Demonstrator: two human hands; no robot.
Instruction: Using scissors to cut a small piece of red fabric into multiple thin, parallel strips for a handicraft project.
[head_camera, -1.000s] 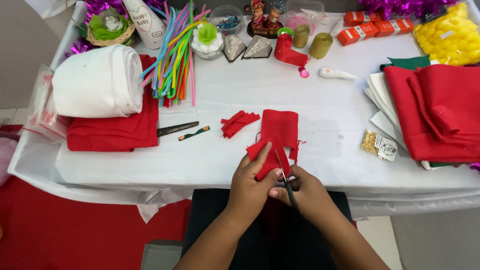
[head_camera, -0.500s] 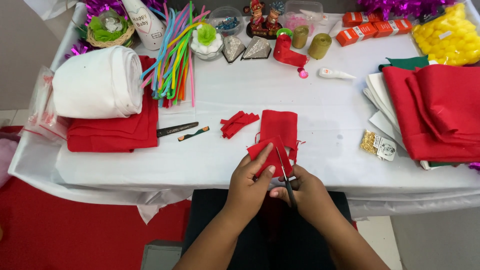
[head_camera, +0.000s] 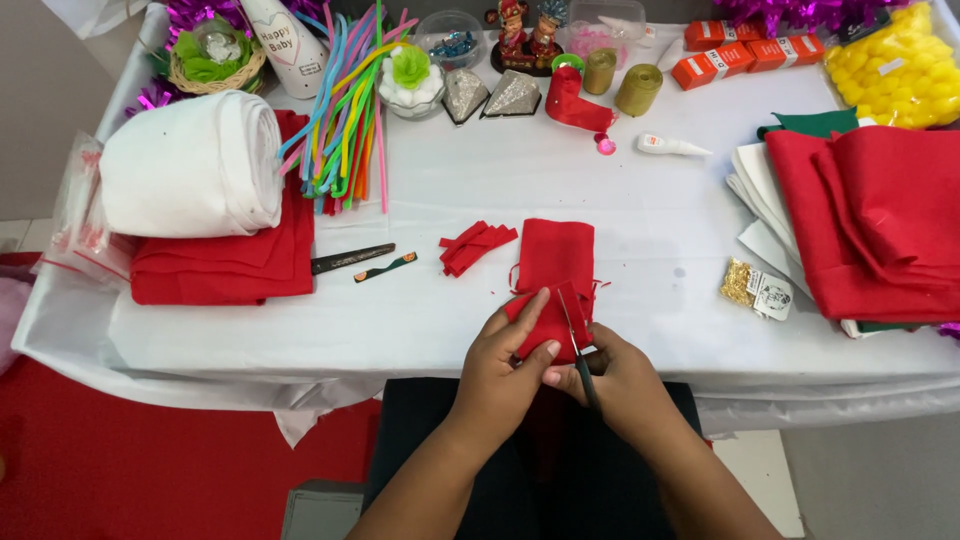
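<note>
My left hand (head_camera: 505, 365) pinches the near edge of a small red felt piece (head_camera: 548, 322) at the table's front edge. My right hand (head_camera: 622, 378) grips a pair of scissors (head_camera: 574, 328), whose blades point away from me and lie over that felt piece. Just beyond them a folded red felt rectangle (head_camera: 556, 252) lies flat on the white tablecloth (head_camera: 420, 310). A small pile of red felt strips (head_camera: 475, 245) sits to its left.
A white fabric roll (head_camera: 195, 165) rests on folded red cloth (head_camera: 225, 265) at left. Coloured pipe cleaners (head_camera: 345, 110), a black pen (head_camera: 352, 258), a glue bottle (head_camera: 670, 146), ribbon rolls, red boxes (head_camera: 745, 58) and yellow pompoms (head_camera: 900, 70) stand behind. Stacked red felt (head_camera: 880, 215) lies right.
Both hands stay in place at the table's front edge. The scissors' blades have shifted slightly along the felt piece; nothing else on the table has moved.
</note>
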